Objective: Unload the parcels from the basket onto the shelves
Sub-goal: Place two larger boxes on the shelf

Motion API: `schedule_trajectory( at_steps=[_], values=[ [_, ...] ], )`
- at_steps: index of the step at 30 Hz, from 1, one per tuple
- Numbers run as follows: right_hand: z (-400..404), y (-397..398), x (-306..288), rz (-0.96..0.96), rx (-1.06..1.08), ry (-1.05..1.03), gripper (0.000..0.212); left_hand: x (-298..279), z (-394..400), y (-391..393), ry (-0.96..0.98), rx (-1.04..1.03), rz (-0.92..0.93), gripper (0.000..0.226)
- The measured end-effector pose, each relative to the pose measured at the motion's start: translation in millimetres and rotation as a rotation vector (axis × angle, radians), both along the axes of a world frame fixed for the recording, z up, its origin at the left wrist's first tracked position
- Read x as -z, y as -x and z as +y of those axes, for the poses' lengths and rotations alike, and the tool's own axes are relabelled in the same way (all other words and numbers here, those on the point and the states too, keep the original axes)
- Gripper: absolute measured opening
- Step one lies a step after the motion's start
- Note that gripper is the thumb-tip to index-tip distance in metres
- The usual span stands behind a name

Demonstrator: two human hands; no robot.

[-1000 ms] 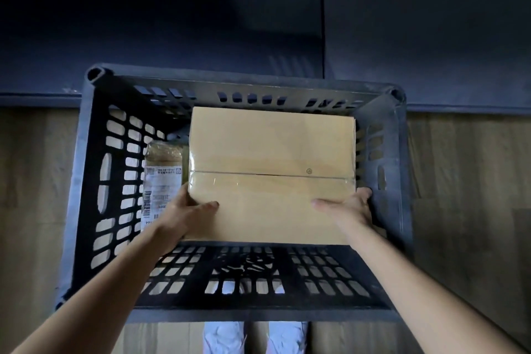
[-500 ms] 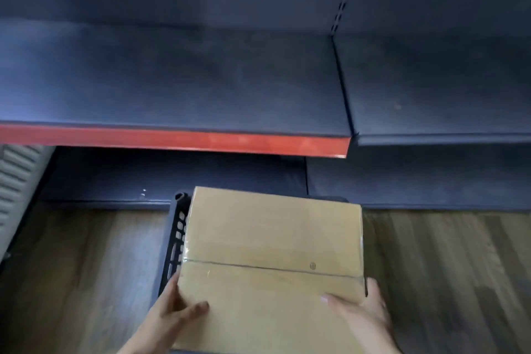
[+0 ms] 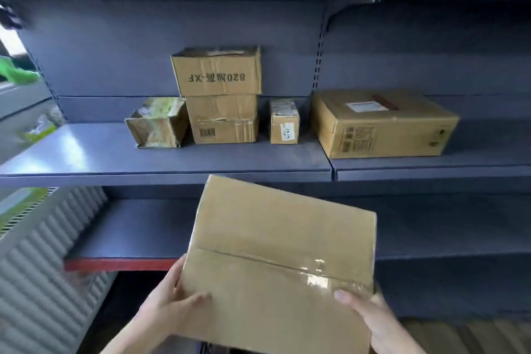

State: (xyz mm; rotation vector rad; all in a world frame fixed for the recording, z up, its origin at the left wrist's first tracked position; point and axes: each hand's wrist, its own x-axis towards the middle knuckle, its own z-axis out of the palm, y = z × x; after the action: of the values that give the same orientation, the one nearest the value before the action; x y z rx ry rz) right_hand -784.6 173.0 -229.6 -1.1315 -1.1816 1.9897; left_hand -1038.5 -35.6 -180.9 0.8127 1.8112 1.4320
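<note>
Both hands clamp the big cardboard box (image 3: 275, 261) from either side: left hand (image 3: 169, 307) on its near left corner, thumb over the top; right hand (image 3: 370, 316) on the near right, thumb on the taped seam. It hangs tilted in the air, in front of the grey shelf (image 3: 172, 164). Up on that shelf: a printed box (image 3: 218, 72) stacked on a dented box (image 3: 224, 121), a torn box (image 3: 158, 123) touching its left, a small box (image 3: 284, 121) and a long box (image 3: 382, 123) to the right.
</note>
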Motion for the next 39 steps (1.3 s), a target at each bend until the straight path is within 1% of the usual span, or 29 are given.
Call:
schedule_trajectory(
  at_steps=[1, 2, 5, 8, 10, 11, 14, 16, 18, 20, 23, 26, 29, 31, 36, 39],
  values=[
    [-2.6, -16.4, -32.2, -0.018, -0.097, -0.099, 0.069, -9.9, 0.0, 0.7, -0.027, -0.009, -0.015, 0.074],
    [4.6, -9.0, -50.4, -0.021, -0.11, -0.067, 0.069, -19.7, 0.0, 2.9, -0.042, -0.027, -0.008, 0.07],
    [21.2, -5.7, -102.7, 0.014, -0.247, -0.219, 0.073, -62.8, 7.3, 8.5, -0.125, -0.026, 0.072, 0.059],
    [37.8, -3.0, -148.1, -0.007, -0.389, -0.309, 0.076, -99.0, 17.7, 17.5, -0.216, -0.075, 0.069, 0.052],
    [45.1, 4.6, -177.1, -0.009, -0.433, -0.401, 0.085, -120.6, 22.2, 23.4, -0.278, -0.092, 0.073, 0.052],
    [48.0, 8.9, -189.5, -0.001, -0.427, -0.451, 0.089, -131.5, 23.4, 25.9, -0.307, -0.085, 0.069, 0.052],
    [53.0, 23.9, -219.5, 0.023, -0.242, -0.65, 0.094, -154.5, 30.7, 39.8, -0.371, -0.063, 0.07, 0.052],
    [55.3, 31.5, -233.5, 0.046, -0.182, -0.784, 0.102, -166.6, 35.7, 46.2, -0.411, -0.075, 0.078, 0.056],
    [57.5, 36.2, -241.4, 0.06, -0.198, -0.865, 0.105, -174.5, 40.7, 51.8, -0.435, -0.09, 0.084, 0.056],
    [60.4, 40.2, -243.7, 0.075, -0.195, -0.902, 0.105, -178.8, 44.7, 55.9, -0.452, -0.086, 0.097, 0.053],
    [67.4, 46.0, -241.3, 0.11, -0.177, -0.903, 0.104, -184.1, 50.9, 59.6, -0.468, -0.071, 0.119, 0.052],
    [76.1, 50.2, -234.9, 0.106, -0.166, -0.9, 0.114, -187.4, 57.9, 63.2, -0.464, -0.055, 0.138, 0.057],
    [83.8, 53.4, -227.7, 0.077, -0.119, -0.891, 0.118, -188.9, 68.4, 66.7, -0.455, -0.062, 0.165, 0.05],
    [89.8, 55.1, -224.7, 0.06, -0.086, -0.897, 0.118, -190.6, 76.6, 69.0, -0.444, -0.068, 0.177, 0.045],
    [102.8, 53.2, -221.3, 0.083, -0.031, -0.888, 0.119, -196.9, 91.7, 67.4, -0.442, -0.048, 0.199, 0.049],
    [109.4, 49.2, -216.7, 0.133, -0.027, -0.874, 0.109, -199.9, 98.9, 62.4, -0.428, -0.027, 0.214, 0.055]
  ],
)
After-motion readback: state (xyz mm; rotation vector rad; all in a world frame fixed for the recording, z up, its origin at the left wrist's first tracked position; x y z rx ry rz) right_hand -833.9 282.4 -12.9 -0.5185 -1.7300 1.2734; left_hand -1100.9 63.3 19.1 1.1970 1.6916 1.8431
